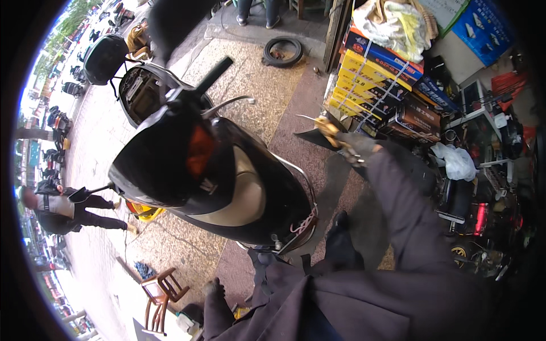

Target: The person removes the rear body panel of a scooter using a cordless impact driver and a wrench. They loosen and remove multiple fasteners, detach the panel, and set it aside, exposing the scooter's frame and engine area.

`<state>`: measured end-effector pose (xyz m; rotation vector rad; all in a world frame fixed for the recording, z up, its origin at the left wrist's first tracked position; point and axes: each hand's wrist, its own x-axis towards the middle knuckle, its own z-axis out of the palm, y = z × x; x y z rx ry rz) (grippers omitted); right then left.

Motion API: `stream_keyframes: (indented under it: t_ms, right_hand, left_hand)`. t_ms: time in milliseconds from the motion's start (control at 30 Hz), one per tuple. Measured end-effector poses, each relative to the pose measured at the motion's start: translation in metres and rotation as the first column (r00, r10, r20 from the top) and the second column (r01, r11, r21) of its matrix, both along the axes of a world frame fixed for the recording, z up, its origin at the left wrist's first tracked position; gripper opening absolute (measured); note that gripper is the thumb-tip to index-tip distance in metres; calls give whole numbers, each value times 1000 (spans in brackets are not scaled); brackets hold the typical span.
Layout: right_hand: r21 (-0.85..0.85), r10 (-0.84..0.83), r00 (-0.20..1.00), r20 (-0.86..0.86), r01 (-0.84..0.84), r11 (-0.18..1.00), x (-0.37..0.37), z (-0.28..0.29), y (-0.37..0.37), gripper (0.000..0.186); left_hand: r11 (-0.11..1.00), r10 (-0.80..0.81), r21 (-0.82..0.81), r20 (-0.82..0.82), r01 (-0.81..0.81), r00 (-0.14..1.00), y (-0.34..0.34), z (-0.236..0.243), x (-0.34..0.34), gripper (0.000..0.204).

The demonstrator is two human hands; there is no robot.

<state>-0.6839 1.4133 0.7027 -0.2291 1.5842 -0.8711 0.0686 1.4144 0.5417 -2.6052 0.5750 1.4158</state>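
My right hand (359, 149), in a dark glove, is closed around a yellow-handled tool (328, 132) with a thin pale metal tip; its exact kind is unclear. It is held out to the right of a black motor scooter (170, 159), near a stack of boxes. The scooter stands in front of me, with a beige front panel (244, 187), an orange lamp (200, 152) and a raised seat (106, 59) over an uncovered compartment (142, 94). My left hand (213, 287), also gloved, hangs low beside my body, apart from the scooter. Its fingers are too small and dark to read.
Strapped yellow boxes (364, 85) are stacked at the right, topped by a whitish cloth (395, 25). A tyre (282, 51) lies on the floor ahead. A wooden chair (162, 298) stands lower left. A person (68, 210) is at the left. Parts and a plastic bag (455, 162) crowd the right.
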Motion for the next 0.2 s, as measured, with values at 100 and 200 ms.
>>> stream_keyframes:
  t_ms: [100,200]
  right_hand:
    - [-150,85,996,12,-83,985,9,-37,-46,39]
    - [-116,292,956,-23,-293,949,18,-41,-110,47]
  left_hand:
    - [996,86,-21,-15,-87,996,95,25,-27,32]
    - [997,16,-73,46,-13,999,180,93,-51,33]
